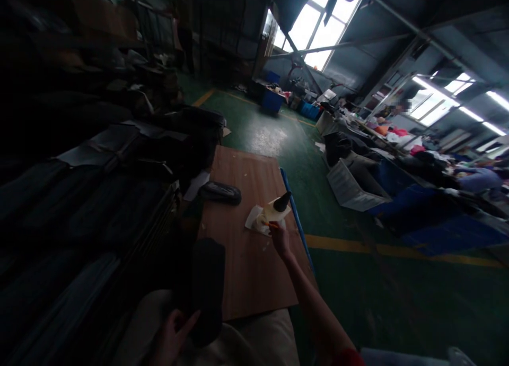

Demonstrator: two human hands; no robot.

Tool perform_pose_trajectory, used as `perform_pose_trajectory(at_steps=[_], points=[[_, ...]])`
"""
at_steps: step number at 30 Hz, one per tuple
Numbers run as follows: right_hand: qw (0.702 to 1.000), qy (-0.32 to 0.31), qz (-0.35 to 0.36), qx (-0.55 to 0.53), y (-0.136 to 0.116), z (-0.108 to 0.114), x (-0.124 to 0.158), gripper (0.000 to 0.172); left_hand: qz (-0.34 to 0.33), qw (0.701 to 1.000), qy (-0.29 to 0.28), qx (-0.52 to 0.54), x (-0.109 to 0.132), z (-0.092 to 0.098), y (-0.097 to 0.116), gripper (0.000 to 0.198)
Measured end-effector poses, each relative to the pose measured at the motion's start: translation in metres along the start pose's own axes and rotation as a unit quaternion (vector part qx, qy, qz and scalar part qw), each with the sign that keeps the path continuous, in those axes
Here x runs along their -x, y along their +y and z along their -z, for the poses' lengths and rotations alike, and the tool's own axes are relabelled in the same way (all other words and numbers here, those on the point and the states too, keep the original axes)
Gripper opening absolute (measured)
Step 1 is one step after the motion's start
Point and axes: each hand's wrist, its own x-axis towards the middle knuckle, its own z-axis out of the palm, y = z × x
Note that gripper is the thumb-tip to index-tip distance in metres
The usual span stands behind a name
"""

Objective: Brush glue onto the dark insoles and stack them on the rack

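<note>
Low in the picture, my left hand [175, 331] grips the side of a long dark sole-shaped piece [209, 286], which lies over my lap and the near left edge of a wooden board [242, 270]. My right hand [279, 240] is closed around a small brush with an orange handle [273, 225]. The brush tip is at a pale, glue-like patch on a white sheet [251, 220]. Just beyond that hand lies a cream-coloured bottle [274, 211] with a black cone-shaped tip [283, 201]. A second dark sole-shaped piece [220, 192] rests across the board's left edge.
Stacks of dark flat pieces [91, 196] fill the left side, in deep shade. To the right are a grey bin [353, 183] and blue bins [449, 217] heaped with cloth. Green floor [358, 292] with yellow lines surrounds the board. Another blue bin [272, 101] stands farther off.
</note>
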Motion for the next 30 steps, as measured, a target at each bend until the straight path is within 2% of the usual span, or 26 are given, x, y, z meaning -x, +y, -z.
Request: perform_pose_trajectory(at_steps=[6, 11, 19, 23, 26, 30], points=[[0.999, -0.023, 0.008, 0.034, 0.009, -0.023, -0.018, 0.03, 0.006, 1.0, -0.026, -0.013, -0.001, -0.001, 0.004, 0.069], [0.998, -0.039, 0.013, 0.044, 0.016, -0.029, -0.021, 0.028, -0.035, 0.999, -0.008, -0.027, -0.009, -0.002, -0.007, 0.067], [0.995, -0.074, 0.056, 0.049, 0.013, -0.015, -0.012, 0.029, -0.037, 0.999, -0.014, -0.016, -0.012, -0.001, -0.007, 0.065], [0.986, -0.1, 0.071, 0.111, 0.006, -0.004, 0.001, 0.027, -0.036, 0.999, -0.018, 0.0, -0.012, 0.0, -0.004, 0.063], [0.984, -0.097, 0.075, 0.13, 0.002, 0.006, 0.012, 0.03, -0.025, 0.999, -0.032, 0.034, -0.012, 0.001, -0.001, 0.063], [0.995, -0.053, 0.049, 0.061, 0.002, 0.011, 0.021, 0.034, -0.012, 0.997, -0.049, 0.061, -0.011, 0.002, 0.0, 0.063]])
